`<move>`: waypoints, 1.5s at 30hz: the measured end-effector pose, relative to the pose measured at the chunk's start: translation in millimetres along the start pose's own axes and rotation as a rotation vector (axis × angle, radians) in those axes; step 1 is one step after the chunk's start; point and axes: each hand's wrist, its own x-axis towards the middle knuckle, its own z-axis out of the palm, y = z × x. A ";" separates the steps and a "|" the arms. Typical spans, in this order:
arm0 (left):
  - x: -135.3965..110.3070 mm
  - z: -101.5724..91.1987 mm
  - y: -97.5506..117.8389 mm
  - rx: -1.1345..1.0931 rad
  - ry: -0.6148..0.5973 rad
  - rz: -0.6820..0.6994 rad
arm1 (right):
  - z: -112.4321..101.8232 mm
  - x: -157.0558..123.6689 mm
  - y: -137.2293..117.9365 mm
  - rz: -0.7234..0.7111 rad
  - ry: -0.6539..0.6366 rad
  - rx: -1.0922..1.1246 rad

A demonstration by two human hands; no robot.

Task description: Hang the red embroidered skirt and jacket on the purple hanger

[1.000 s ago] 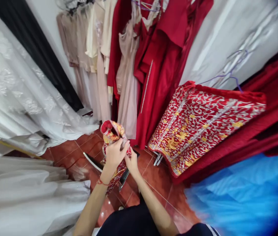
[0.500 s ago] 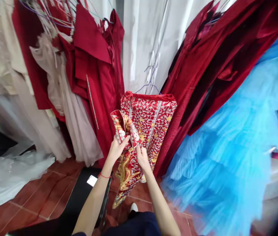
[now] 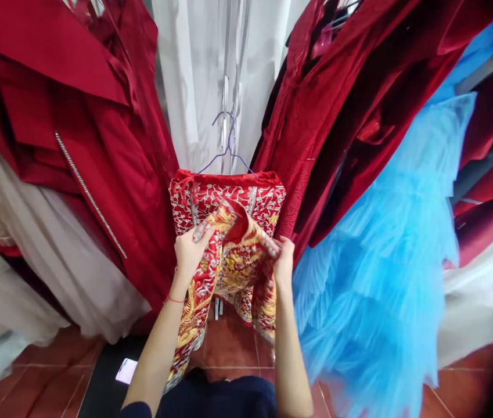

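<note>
at centre frame, your left hand and right hand each clamp an edge of the brocade garment, spread apart, just below the embroidered skirt on its hanger.

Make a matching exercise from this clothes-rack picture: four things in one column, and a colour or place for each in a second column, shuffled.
Things:
1. embroidered garment
2. tulle dress
3. hanger
4. wrist cord

Descriptions:
A. bright blue, on the right
B. thin and red, on the left hand's wrist
C. red and gold, held in both hands, right hand at its edge
D. purple wire, in front of the white fabric

Pairs: 1-C, 2-A, 3-D, 4-B
</note>
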 end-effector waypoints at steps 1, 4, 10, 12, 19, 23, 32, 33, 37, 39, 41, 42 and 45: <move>6.5 5.5 3.6 0.007 -0.054 0.044 | 16.7 -5.8 -1.6 -0.002 -0.011 -0.027; 25.9 12.8 -0.7 0.064 -0.212 0.198 | 66.2 -17.3 -2.8 -0.085 -0.157 -0.257; 76.5 -33.2 -64.9 0.292 -0.366 0.327 | 96.2 -6.2 8.0 0.058 -0.134 -0.526; 90.0 -52.0 -86.2 0.330 -0.421 0.285 | 103.0 -8.2 0.5 0.110 -0.160 -0.530; 71.1 -41.1 -139.3 0.194 -0.445 0.173 | 191.6 -20.0 -70.1 -0.054 -0.429 0.051; 77.1 -44.0 -176.7 0.097 -0.156 0.073 | 201.1 -2.9 -116.0 -0.326 -0.844 0.039; 184.3 -120.3 -136.8 0.532 0.110 0.094 | 117.1 152.1 -130.9 -0.740 0.214 -0.252; 198.4 -120.8 -126.6 0.602 0.120 0.081 | 118.2 167.8 -126.6 -0.745 0.194 -0.329; 261.0 -104.7 -102.4 0.791 0.047 0.057 | 127.7 204.8 -114.9 -0.629 -0.011 -0.378; 289.9 -89.1 -101.8 0.868 -0.035 0.066 | 127.5 212.2 -114.5 -0.584 -0.128 -0.291; 310.6 -71.6 -104.3 0.960 -0.108 0.082 | 123.8 216.5 -117.3 -0.573 -0.243 -0.206; 316.9 -62.8 -104.7 1.002 -0.139 0.096 | 121.5 218.5 -119.3 -0.567 -0.301 -0.173; 323.2 -38.3 -94.9 1.047 -0.218 0.166 | 115.3 226.5 -125.6 -0.522 -0.490 -0.097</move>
